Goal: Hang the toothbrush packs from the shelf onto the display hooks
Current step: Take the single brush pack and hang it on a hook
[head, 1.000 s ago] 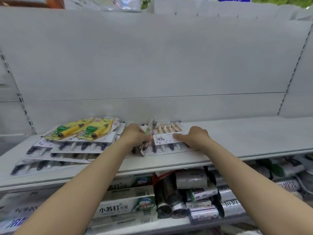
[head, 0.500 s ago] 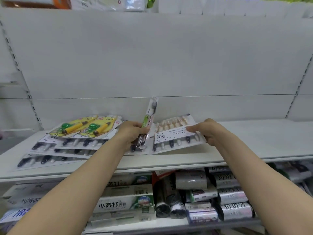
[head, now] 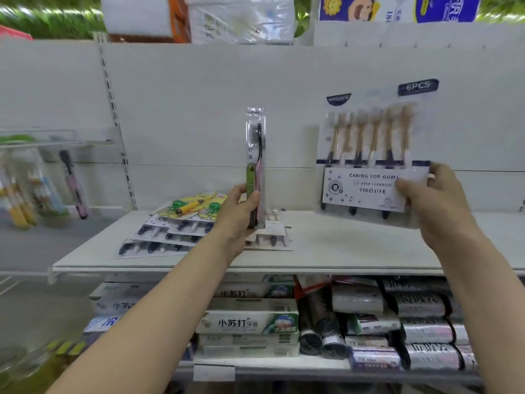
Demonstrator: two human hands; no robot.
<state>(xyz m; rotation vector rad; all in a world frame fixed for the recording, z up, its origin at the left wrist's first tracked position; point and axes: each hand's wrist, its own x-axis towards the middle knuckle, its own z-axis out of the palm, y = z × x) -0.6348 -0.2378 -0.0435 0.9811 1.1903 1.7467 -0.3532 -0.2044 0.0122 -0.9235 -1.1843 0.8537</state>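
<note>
My left hand (head: 238,214) grips a narrow single-toothbrush pack (head: 255,155) by its lower end and holds it upright above the white shelf (head: 355,245). My right hand (head: 437,206) pinches the right edge of a wide six-brush pack (head: 369,155) with a white label, held upright in front of the white back panel. A spread of flat toothbrush packs (head: 176,234) lies on the shelf's left part, with two yellow-and-green packs (head: 196,206) on top. No display hook is clearly visible near either held pack.
Toothbrush packs (head: 34,183) hang blurred on a neighbouring bay at far left. Below the shelf are toothpaste boxes (head: 250,322) and dark rolled packs (head: 403,322). Packaged goods (head: 227,15) sit on top. A perforated upright (head: 113,115) borders the panel.
Both hands have lifted their packs off the shelf. The six-brush pack went from lying flat to upright and to the right; the single pack rose upright. The view tilted upward.
</note>
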